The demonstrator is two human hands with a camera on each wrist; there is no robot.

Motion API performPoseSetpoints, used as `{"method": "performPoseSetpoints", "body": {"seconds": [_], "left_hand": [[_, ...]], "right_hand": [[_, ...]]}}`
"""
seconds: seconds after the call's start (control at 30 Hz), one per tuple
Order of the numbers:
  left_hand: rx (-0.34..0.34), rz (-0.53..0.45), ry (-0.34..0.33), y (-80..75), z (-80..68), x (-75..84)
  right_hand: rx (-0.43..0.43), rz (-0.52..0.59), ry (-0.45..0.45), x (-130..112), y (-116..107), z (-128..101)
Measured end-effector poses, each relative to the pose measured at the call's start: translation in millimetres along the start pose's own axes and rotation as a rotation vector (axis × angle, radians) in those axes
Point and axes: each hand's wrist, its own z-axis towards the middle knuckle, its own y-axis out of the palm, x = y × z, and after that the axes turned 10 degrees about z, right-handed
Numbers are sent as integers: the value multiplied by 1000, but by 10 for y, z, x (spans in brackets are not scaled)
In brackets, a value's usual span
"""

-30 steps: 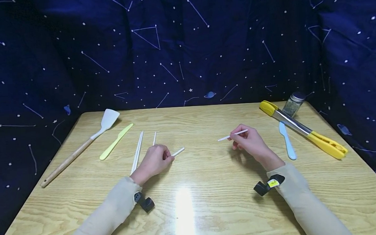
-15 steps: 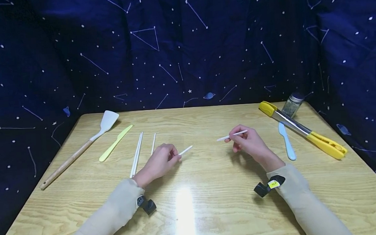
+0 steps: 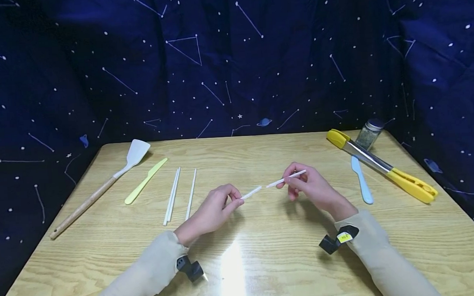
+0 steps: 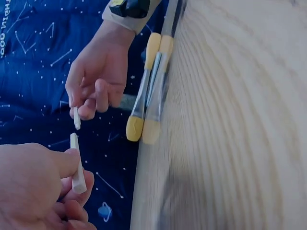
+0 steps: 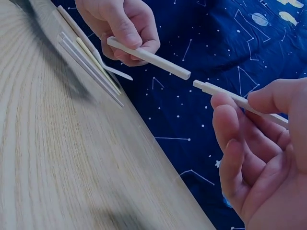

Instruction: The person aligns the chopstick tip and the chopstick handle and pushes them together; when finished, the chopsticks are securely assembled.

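My left hand (image 3: 218, 208) pinches a white chopstick half (image 3: 252, 192) between thumb and fingers, its free end pointing right. A second chopstick half (image 3: 276, 183) is pinched in my right hand (image 3: 309, 186), pointing left. Both are held above the table, nearly in line, with a small gap between their ends. In the right wrist view, the left chopstick half (image 5: 163, 63) has what looks like a hollow end, while the right one (image 5: 220, 92) ends in a narrower stepped tip. Beside my left hand lie a pair of white chopsticks (image 3: 172, 196) and a single white stick (image 3: 191, 193).
A white spatula (image 3: 102, 187) with a wooden handle and a yellow-green knife (image 3: 146, 181) lie left. On the right are a blue knife (image 3: 361, 180), yellow-ended tongs (image 3: 369, 157) and a jar (image 3: 367, 136) on the wooden table (image 3: 275, 262). A starry cloth hangs behind.
My left hand has moved right with its chopstick half, uncovering more of the single stick. My right hand has lowered its piece slightly leftward, and the gap between the two ends has narrowed.
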Motion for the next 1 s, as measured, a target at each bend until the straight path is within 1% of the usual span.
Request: {"method": "performPoseSetpoints", "body": {"seconds": [0.13,0.3,0.47,0.57,0.77,1.0], "left_hand": [[-11,2,-6,5,-1,33],[4,-24,-20,32,-12,21],[34,-13,4,72,-3,25],[55,-10,18,99,19,47],[67,-17,11,139,44,63],[65,-27,10,166,35,61]], "right_hand": [[-19,16,-24,-22,20,2],[-40,45,-50,-21,46,-1],[-51,45,-55,-12,60,-7],[-36,36,-75,-3,55,-12],[7,62,-112,8,39,-14],[-14,76,-115,30,29,-6]]}}
